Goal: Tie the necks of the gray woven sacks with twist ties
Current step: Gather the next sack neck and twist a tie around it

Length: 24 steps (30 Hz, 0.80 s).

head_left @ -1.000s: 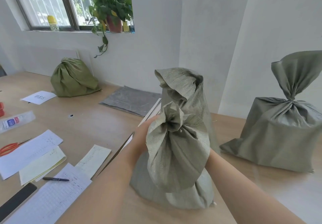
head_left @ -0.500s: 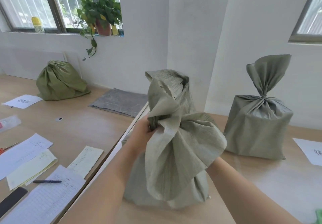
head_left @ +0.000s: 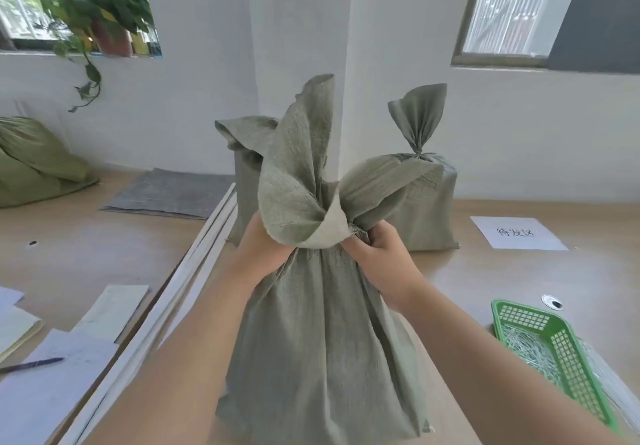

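The sack (head_left: 322, 340) I'm working on stands upright on the table (head_left: 485, 285), right in front of me at the near edge, between my forearms. It's a soft thing: thin woven cloth that creases and bunches wherever I squeeze. I'd judge it a bit slick, so a loose hold would let the gathers slide apart. The body looks filled but slack, probably not heavy enough to fight me. The place to hold it is the neck (head_left: 322, 242), just under where the mouth flares, and that's where I have it. My right hand (head_left: 377, 257) is clenched round the gathered cloth on the right side, fingers curled in tight. My left hand (head_left: 263, 250) grips the left side of the neck. A flap of the mouth hangs over its fingers, so exactly how they lie I can only guess.

In looks it's dull grey-green with a fine weave and long folds running down from the neck. The open mouth splays above my fists in two big flaps, paler on the inside. There's no tie round it yet that I can see. The twist ties (head_left: 526, 347) lie in the green basket (head_left: 568, 354) near right, well apart from my hands. Far right stands a tied sack (head_left: 426, 209), and another sack (head_left: 244, 181) with an open mouth stands just behind mine.
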Each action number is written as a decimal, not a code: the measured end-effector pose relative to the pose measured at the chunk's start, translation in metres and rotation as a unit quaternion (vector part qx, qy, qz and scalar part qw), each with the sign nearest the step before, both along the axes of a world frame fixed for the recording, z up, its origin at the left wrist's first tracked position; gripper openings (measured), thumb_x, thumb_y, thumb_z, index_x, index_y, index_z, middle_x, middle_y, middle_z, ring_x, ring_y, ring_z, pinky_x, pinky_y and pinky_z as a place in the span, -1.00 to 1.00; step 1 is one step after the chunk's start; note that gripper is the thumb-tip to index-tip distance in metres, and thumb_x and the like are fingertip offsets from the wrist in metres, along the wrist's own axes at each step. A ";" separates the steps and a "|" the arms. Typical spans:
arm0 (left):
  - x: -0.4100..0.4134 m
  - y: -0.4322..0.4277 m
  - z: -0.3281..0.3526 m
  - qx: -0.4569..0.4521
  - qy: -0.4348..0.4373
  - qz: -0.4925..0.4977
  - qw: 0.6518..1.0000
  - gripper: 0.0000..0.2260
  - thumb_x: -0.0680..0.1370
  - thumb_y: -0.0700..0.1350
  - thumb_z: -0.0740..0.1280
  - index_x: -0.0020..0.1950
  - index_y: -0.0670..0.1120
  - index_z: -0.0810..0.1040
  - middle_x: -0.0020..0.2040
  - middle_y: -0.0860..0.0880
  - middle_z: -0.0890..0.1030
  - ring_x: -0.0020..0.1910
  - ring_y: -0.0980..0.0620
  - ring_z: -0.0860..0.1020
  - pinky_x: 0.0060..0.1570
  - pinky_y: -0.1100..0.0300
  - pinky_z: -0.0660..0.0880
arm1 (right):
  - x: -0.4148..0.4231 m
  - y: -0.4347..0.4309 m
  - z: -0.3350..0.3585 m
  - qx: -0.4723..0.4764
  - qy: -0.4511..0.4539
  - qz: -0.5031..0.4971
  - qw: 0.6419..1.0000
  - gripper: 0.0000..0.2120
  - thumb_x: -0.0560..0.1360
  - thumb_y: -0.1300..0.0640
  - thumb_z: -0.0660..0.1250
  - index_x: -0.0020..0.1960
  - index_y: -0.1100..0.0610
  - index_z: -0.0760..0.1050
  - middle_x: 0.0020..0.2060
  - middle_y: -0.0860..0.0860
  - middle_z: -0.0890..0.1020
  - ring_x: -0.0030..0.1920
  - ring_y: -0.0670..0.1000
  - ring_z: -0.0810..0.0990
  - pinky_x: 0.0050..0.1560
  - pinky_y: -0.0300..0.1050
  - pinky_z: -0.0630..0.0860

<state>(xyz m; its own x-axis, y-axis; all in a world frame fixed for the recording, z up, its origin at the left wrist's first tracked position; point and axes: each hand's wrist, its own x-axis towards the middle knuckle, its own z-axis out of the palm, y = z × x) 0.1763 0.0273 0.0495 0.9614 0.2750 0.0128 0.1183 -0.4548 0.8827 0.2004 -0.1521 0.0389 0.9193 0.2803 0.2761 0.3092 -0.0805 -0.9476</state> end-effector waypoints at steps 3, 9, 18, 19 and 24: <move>-0.025 -0.043 0.023 -0.007 -0.041 -0.072 0.997 -0.73 0.64 -0.14 0.27 -0.23 0.10 0.34 -0.28 0.13 0.39 -0.34 0.25 0.32 -0.45 0.51 0.35 | -0.024 -0.027 -0.001 0.027 0.003 -0.004 1.000 -0.72 0.53 0.04 0.37 0.10 0.23 0.54 0.13 0.39 0.53 0.10 0.24 0.62 0.10 0.20 0.53; -0.045 -0.102 0.017 0.011 -0.075 -0.127 0.989 -0.69 0.63 -0.22 0.24 -0.20 0.13 0.35 -0.23 0.20 0.40 -0.30 0.44 0.47 -0.33 0.65 0.32 | -0.056 -0.089 -0.009 0.052 0.045 -0.018 0.998 -0.88 0.59 0.17 0.35 0.11 0.11 0.58 -0.02 0.00 0.70 -0.09 -0.15 0.55 -0.04 -0.24 0.48; -0.063 -0.215 0.017 -0.007 -0.093 -0.176 0.980 -0.77 0.61 -0.22 0.30 -0.10 0.12 0.54 -0.25 0.43 0.60 -0.20 0.49 0.54 -0.19 0.53 0.46 | -0.084 -0.197 -0.022 0.102 0.122 -0.037 0.987 -0.85 0.61 0.16 0.32 0.01 -0.09 0.53 -0.15 -0.34 0.69 -0.06 -0.31 0.61 -0.03 -0.40 0.53; -0.066 -0.228 0.018 -0.004 -0.096 -0.180 0.979 -0.76 0.61 -0.24 0.29 -0.13 0.11 0.53 -0.28 0.43 0.59 -0.23 0.49 0.53 -0.21 0.54 0.45 | -0.086 -0.208 -0.024 0.107 0.129 -0.039 0.985 -0.85 0.60 0.15 0.33 0.04 -0.11 0.54 -0.08 -0.31 0.69 0.04 -0.25 0.62 0.07 -0.31 0.55; -0.079 -0.288 0.018 -0.019 -0.126 -0.190 0.974 -0.69 0.59 -0.30 0.32 -0.11 0.14 0.59 -0.19 0.31 0.66 -0.16 0.42 0.57 -0.12 0.52 0.48 | -0.097 -0.263 -0.028 0.102 0.141 -0.039 0.984 -0.89 0.60 0.09 0.33 0.12 -0.06 0.50 0.12 -0.09 0.67 0.21 -0.04 0.58 0.17 -0.14 0.50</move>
<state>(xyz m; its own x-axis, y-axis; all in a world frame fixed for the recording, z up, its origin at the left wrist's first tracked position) 0.0976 -0.2606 0.0676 0.9615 -0.0940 0.2582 -0.2741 -0.3895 0.8793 0.1036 -0.4149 0.0108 0.9839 0.1713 0.0509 0.0328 0.1064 -0.9938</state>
